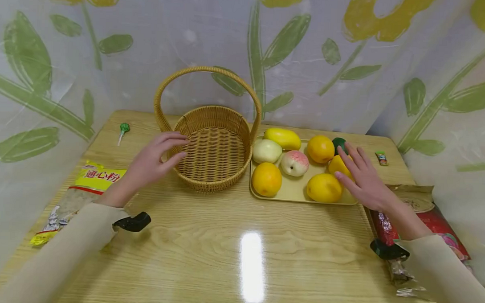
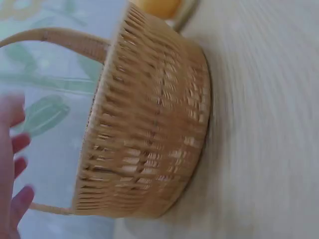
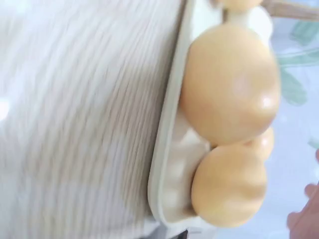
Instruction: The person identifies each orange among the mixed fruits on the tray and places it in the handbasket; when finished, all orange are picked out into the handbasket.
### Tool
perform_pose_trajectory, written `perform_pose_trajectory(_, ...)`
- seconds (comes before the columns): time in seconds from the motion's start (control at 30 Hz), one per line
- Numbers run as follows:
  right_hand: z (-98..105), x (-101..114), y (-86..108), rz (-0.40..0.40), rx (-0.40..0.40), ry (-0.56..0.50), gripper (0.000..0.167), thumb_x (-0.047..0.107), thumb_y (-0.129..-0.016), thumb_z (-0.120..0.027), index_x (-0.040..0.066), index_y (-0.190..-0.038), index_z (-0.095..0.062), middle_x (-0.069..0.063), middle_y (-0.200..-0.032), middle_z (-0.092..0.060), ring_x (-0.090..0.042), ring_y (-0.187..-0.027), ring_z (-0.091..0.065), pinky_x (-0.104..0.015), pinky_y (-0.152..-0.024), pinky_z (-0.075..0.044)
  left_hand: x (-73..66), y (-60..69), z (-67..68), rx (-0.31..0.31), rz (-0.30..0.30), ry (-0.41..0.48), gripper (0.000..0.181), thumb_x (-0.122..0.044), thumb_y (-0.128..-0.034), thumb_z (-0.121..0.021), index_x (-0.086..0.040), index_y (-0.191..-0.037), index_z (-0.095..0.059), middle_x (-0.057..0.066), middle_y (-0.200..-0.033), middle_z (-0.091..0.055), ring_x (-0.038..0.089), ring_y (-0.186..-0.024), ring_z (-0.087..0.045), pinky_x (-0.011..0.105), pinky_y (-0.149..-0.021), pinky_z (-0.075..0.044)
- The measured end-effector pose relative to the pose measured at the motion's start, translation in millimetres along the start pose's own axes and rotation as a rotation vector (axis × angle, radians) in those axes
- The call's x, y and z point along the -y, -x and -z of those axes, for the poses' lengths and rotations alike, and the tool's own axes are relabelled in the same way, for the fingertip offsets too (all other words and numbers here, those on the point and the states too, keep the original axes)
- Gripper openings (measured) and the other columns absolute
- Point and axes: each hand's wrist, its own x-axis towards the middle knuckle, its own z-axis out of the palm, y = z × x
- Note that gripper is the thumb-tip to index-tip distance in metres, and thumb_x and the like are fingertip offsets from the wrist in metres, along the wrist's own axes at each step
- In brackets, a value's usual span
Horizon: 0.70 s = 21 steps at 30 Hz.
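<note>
A round wicker basket [image 1: 214, 146] with a tall hoop handle [image 1: 208, 69] stands at the table's back middle; no contents show in it. My left hand [image 1: 155, 159] hovers by its left rim, fingers loosely bent and holding nothing. To the right, a cream tray [image 1: 289, 194] carries a yellow mango-like fruit [image 1: 283, 138], a pale green fruit [image 1: 267, 151], a peach [image 1: 295, 163], a lemon-like yellow fruit [image 1: 324, 188], several oranges [image 1: 267, 179] and a dark green fruit [image 1: 339, 145]. My right hand [image 1: 363, 178] is spread above the tray's right end, partly hiding fruit there; contact cannot be told.
A yellow-labelled pasta bag [image 1: 81, 186] lies at left, a green lollipop [image 1: 124, 128] behind it. At right lie a red and brown packet [image 1: 436, 220] and a small wrapped sweet [image 1: 381, 158]. A flowered curtain [image 1: 190, 29] borders the table's back.
</note>
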Motion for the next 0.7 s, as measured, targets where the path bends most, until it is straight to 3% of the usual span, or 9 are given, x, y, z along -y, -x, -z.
perform_pose_trajectory(0.07,1.7,2.9,6.3,-0.056,-0.013,-0.111,0.066,0.028,-0.105,-0.044,0.015,-0.158,-0.006,-0.011,-0.164,0.006,-0.037,-0.147,0.015,-0.073,-0.11,0.005,-1.0,7.5,-4.1,-0.102,0.116,0.084,0.028,-0.005,-0.0906,-0.068,0.0,-0.118,-0.067,0.017,-0.126,-0.058,0.035,-0.123,-0.048,0.053,-0.104,-0.039)
perform_pose_trajectory(0.13,4.4,5.5,12.4,-0.121,-0.021,-0.211,0.067,0.026,-0.105,-0.045,0.02,-0.158,-0.004,-0.005,-0.164,0.01,-0.034,-0.147,0.016,-0.075,-0.108,0.004,-0.6,14.7,-7.1,-0.152,0.238,0.141,0.025,-0.008,-0.093,-0.067,0.001,-0.116,-0.067,0.017,-0.127,-0.056,0.036,-0.122,-0.047,0.055,-0.101,-0.039)
perform_pose_trajectory(0.2,6.5,7.0,17.4,-0.174,-0.039,-0.285,0.067,0.025,-0.105,-0.045,0.024,-0.158,-0.004,-0.002,-0.163,0.01,-0.032,-0.147,0.014,-0.075,-0.108,0.003,1.2,20.8,-9.2,-0.145,0.364,0.21,0.029,-0.015,-0.095,-0.066,0.001,-0.119,-0.066,0.017,-0.13,-0.052,0.035,-0.124,-0.044,0.056,-0.101,-0.039)
perform_pose_trajectory(0.3,7.6,9.5,22.7,-0.243,-0.073,-0.384,0.066,0.027,-0.105,-0.046,0.031,-0.157,-0.005,0.005,-0.163,0.008,-0.026,-0.149,0.01,-0.071,-0.112,-0.001,5.3,27.5,-11.5,-0.079,0.526,0.331,0.042,-0.028,-0.0973,-0.063,0.001,-0.128,-0.061,0.018,-0.141,-0.04,0.037,-0.131,-0.037,0.059,-0.103,-0.038)
perform_pose_trajectory(0.5,6.1,20.9,27.6,-0.337,-0.146,-0.547,0.063,0.034,-0.104,-0.047,0.04,-0.156,-0.011,0.013,-0.163,0.004,-0.02,-0.149,0.004,-0.065,-0.116,-0.007,12.1,35.1,-15.0,0.033,0.675,0.493,0.057,-0.038,-0.0968,-0.062,-0.007,-0.143,-0.049,0.012,-0.156,-0.028,0.035,-0.143,-0.025,0.058,-0.111,-0.032)
perform_pose_trajectory(0.7,-2.0,33.8,29.0,-0.419,-0.194,-0.594,0.061,0.043,-0.1,-0.052,0.035,-0.155,-0.026,0.008,-0.162,-0.015,-0.029,-0.147,-0.018,-0.064,-0.115,-0.016,10.7,41.1,-18.8,0.052,0.788,0.582,0.065,-0.048,-0.0951,-0.06,-0.017,-0.149,-0.043,0.001,-0.161,-0.023,0.027,-0.144,-0.028,0.047,-0.115,-0.031)
